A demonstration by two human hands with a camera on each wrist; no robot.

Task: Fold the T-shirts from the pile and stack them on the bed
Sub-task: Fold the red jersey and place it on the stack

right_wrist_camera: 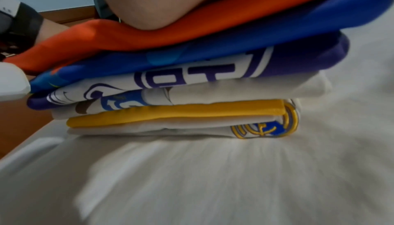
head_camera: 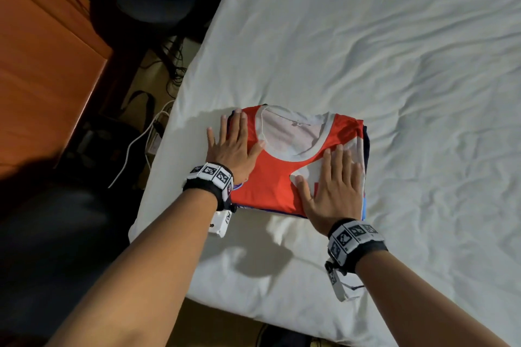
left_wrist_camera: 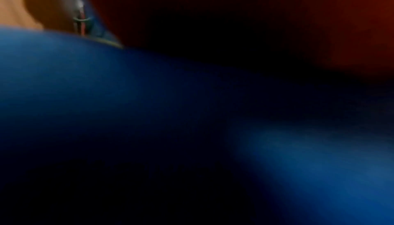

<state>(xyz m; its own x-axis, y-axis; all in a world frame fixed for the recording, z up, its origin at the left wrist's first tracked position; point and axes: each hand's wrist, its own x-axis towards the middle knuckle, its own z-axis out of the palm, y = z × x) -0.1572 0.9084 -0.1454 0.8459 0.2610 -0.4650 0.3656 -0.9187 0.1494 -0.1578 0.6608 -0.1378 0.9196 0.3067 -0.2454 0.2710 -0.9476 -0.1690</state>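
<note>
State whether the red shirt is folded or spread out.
Folded: the red shirt lies as a compact rectangle atop the stack, both hands flat on it.

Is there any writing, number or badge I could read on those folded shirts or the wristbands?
Large purple characters on the white and purple shirt: seen upside down and folded, not readable for sure.
Round gold and blue crest on the bottom white shirt: its letters are not legible.
Wristband squares: black-and-white patterns, no words.

We are seeing the bed sheet point(head_camera: 366, 36) glowing brightly while the floor beside it is lying dim; our arms are casting soft shadows. The left wrist view is showing dark blue blur; the right wrist view is smearing toward its edges.
</note>
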